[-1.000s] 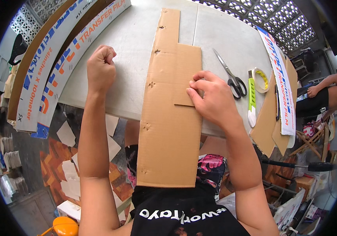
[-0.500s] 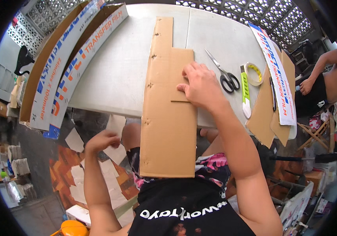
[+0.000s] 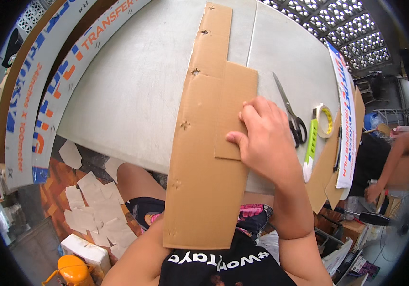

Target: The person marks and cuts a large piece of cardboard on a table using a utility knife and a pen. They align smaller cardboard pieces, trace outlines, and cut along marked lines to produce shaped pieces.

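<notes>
Where the bench ends, a long cardboard sheet overhangs it, bearing a smaller cardboard piece; on this the right hand rests, fingers bent, thumb apart; the left hand's fingers I cannot tell. Scissors lie nearby.

pale table: large cardboard sheet overhanging near edge, black-handled scissors, green-white cutter, tape roll.

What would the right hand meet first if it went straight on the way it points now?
The right hand would probably meet the smaller cardboard piece beneath it, though depth is unclear.
</notes>
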`<move>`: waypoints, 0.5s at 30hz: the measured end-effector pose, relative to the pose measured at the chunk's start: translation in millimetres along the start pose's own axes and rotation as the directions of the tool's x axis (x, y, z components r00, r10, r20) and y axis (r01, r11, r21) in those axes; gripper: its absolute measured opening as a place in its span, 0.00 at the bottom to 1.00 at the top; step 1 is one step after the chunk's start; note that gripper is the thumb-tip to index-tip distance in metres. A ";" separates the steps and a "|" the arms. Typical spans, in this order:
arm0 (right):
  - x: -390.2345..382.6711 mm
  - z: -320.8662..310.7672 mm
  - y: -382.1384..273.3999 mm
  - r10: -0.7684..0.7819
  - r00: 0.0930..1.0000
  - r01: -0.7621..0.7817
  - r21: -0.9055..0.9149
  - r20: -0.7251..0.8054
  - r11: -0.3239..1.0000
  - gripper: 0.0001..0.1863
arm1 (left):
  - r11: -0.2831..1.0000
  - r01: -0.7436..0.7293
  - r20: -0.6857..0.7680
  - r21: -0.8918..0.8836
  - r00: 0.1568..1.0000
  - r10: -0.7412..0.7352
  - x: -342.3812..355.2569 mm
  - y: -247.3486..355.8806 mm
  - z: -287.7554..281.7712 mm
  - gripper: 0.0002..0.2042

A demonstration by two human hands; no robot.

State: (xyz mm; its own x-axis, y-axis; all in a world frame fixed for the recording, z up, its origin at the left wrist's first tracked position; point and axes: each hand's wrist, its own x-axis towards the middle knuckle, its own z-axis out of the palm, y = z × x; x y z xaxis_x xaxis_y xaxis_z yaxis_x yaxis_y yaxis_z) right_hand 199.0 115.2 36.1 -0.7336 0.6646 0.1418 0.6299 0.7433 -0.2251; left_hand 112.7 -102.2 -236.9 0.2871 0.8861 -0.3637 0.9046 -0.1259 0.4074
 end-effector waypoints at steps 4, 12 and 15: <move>4.0 -4.6 -8.3 0.014 0.999 -0.012 -0.044 0.053 0.999 0.19 | 0.999 0.006 0.043 -0.037 0.999 -0.004 -10.2 -10.8 -1.7 0.25; 8.5 -9.7 -4.6 0.059 0.992 -0.055 -0.042 0.111 0.998 0.16 | 0.996 0.076 0.088 -0.052 0.994 -0.071 -43.9 -35.5 -30.3 0.26; 4.8 -4.7 4.5 0.137 0.987 -0.130 -0.076 0.086 0.989 0.18 | 0.998 0.036 0.082 -0.058 0.996 -0.031 -29.9 -52.0 -39.0 0.27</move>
State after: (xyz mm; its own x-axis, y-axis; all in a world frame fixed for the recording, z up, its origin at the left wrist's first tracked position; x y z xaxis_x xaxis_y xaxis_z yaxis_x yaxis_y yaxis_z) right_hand 199.6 122.1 40.3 -0.6597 0.7511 0.0261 0.7377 0.6539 -0.1679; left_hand 44.8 -104.7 -214.6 0.2838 0.8500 -0.4438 0.8945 -0.0680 0.4418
